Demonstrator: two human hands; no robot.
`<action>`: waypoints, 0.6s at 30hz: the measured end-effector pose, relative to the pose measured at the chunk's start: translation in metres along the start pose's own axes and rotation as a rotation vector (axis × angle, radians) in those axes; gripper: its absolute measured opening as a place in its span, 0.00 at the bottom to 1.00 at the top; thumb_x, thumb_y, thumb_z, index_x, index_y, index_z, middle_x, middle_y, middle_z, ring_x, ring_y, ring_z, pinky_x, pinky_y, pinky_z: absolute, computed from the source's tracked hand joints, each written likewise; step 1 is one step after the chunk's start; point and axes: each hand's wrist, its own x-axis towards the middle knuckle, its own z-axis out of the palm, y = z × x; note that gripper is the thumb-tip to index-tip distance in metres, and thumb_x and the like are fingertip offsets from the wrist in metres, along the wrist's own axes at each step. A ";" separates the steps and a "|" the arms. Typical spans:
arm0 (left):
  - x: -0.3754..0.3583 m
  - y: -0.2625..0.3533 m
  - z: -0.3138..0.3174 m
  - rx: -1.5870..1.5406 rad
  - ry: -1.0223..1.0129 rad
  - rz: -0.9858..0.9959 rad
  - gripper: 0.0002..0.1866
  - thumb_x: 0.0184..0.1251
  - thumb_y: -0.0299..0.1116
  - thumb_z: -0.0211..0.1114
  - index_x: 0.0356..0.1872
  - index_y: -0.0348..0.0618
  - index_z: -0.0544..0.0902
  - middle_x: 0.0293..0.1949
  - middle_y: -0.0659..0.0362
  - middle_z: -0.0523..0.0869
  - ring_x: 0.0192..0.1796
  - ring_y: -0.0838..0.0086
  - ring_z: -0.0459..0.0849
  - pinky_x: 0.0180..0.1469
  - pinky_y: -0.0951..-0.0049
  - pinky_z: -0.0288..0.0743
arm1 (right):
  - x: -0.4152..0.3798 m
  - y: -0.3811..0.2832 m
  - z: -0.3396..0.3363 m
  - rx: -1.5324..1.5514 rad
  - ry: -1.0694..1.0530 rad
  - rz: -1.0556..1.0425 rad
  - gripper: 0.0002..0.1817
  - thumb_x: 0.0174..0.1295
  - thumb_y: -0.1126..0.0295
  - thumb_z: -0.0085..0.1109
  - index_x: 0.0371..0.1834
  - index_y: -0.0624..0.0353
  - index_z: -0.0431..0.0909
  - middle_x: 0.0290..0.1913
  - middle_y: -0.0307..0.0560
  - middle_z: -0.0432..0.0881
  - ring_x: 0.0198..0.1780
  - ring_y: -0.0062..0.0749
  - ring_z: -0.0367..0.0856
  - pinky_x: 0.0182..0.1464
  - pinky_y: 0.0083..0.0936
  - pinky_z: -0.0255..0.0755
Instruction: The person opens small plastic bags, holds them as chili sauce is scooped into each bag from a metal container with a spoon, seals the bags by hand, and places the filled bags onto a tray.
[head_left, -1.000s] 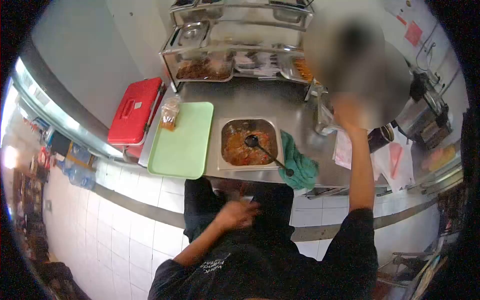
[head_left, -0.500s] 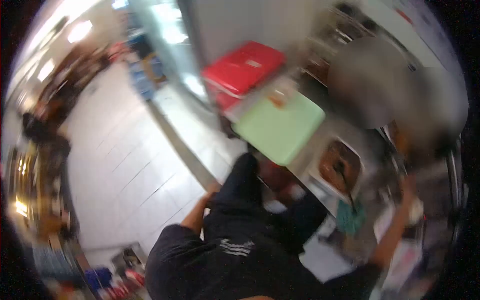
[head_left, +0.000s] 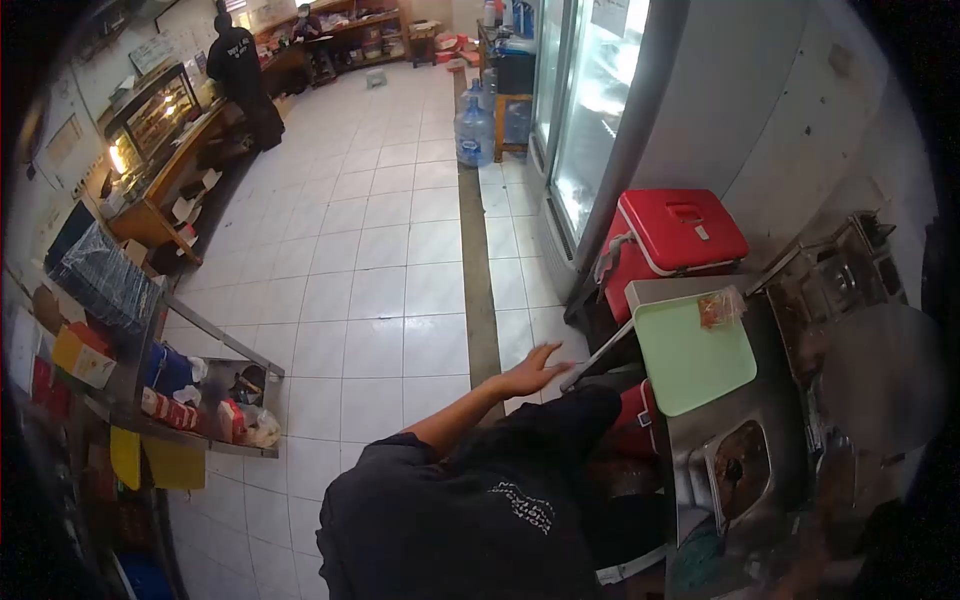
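Note:
My left hand [head_left: 538,371] hangs in front of my dark shirt with its fingers spread and nothing in it. Beside it is a metal edge of the work counter [head_left: 690,440]. On that counter lies a light green tray [head_left: 690,365], with a clear plastic bag of something orange [head_left: 722,310] at its far corner. Nearer to me sits a metal pan of brown food [head_left: 745,480] with a dark-handled utensil in it. At the dim lower right a brownish blur may be my right arm; I cannot make out the hand's fingers.
A red cooler box [head_left: 683,232] stands behind the counter, next to glass-door fridges [head_left: 590,130]. Water jugs [head_left: 474,133] stand farther along the tiled floor [head_left: 370,290]. To the left are a loaded shelf rack [head_left: 215,405] and a display case [head_left: 155,125]. A person in black [head_left: 240,75] stands at the far left.
My view has swung so the counter now lies farther right, and the picture is sharper. My left hand has come forward from beside my leg, fingers spread. My right arm has largely faded into the dim edge.

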 end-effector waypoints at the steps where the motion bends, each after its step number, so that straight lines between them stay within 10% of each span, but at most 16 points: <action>1: -0.010 0.041 0.003 0.280 0.188 0.022 0.39 0.74 0.56 0.59 0.79 0.48 0.58 0.80 0.47 0.53 0.81 0.54 0.56 0.79 0.55 0.52 | -0.007 -0.006 -0.009 0.076 0.081 -0.034 0.19 0.73 0.59 0.54 0.51 0.65 0.84 0.48 0.56 0.86 0.47 0.48 0.84 0.49 0.41 0.78; 4: -0.014 0.081 0.007 0.297 0.240 0.541 0.29 0.70 0.37 0.67 0.70 0.43 0.71 0.72 0.46 0.70 0.74 0.51 0.68 0.73 0.54 0.63 | -0.039 -0.034 -0.043 0.294 0.305 -0.151 0.16 0.72 0.61 0.58 0.48 0.65 0.84 0.45 0.54 0.87 0.44 0.46 0.85 0.47 0.39 0.79; 9: -0.054 0.164 0.038 -0.161 -0.161 0.663 0.15 0.71 0.35 0.67 0.55 0.40 0.84 0.55 0.46 0.85 0.61 0.60 0.83 0.67 0.59 0.73 | -0.071 -0.035 -0.035 0.403 0.647 -0.766 0.10 0.69 0.69 0.60 0.49 0.62 0.81 0.47 0.50 0.87 0.51 0.38 0.85 0.58 0.33 0.77; 11: -0.065 0.176 0.055 -0.240 -0.525 0.500 0.23 0.73 0.40 0.67 0.64 0.41 0.78 0.62 0.48 0.81 0.66 0.62 0.79 0.68 0.60 0.71 | -0.188 -0.133 -0.086 0.635 0.307 -0.419 0.07 0.66 0.71 0.66 0.42 0.61 0.80 0.40 0.47 0.87 0.45 0.37 0.87 0.52 0.32 0.80; 12: -0.076 0.183 0.072 -0.456 -0.550 0.556 0.27 0.73 0.41 0.67 0.67 0.41 0.75 0.64 0.49 0.79 0.67 0.63 0.77 0.69 0.60 0.70 | -0.276 -0.214 -0.163 0.239 0.451 -0.473 0.16 0.68 0.58 0.66 0.41 0.61 0.88 0.35 0.50 0.87 0.31 0.41 0.84 0.33 0.37 0.79; 14: -0.097 0.191 0.102 -0.895 -0.585 0.647 0.33 0.73 0.45 0.66 0.73 0.42 0.68 0.69 0.50 0.75 0.70 0.65 0.74 0.70 0.61 0.69 | -0.344 -0.243 -0.167 0.631 0.173 -0.622 0.13 0.67 0.57 0.68 0.41 0.54 0.89 0.30 0.44 0.83 0.28 0.39 0.80 0.30 0.33 0.76; 15: -0.099 0.189 0.105 -0.949 -0.721 0.603 0.35 0.73 0.46 0.66 0.75 0.42 0.65 0.71 0.51 0.73 0.71 0.66 0.73 0.70 0.61 0.68 | -0.361 -0.259 -0.141 0.887 0.074 -0.776 0.08 0.62 0.71 0.71 0.38 0.60 0.81 0.36 0.46 0.87 0.40 0.36 0.86 0.47 0.30 0.80; 18: -0.092 0.164 0.120 -0.742 -0.994 0.512 0.35 0.75 0.45 0.64 0.76 0.43 0.64 0.71 0.52 0.74 0.71 0.70 0.72 0.69 0.63 0.71 | -0.410 -0.319 -0.117 1.115 -0.300 -0.518 0.12 0.62 0.65 0.73 0.36 0.62 0.82 0.38 0.47 0.87 0.39 0.32 0.85 0.45 0.29 0.77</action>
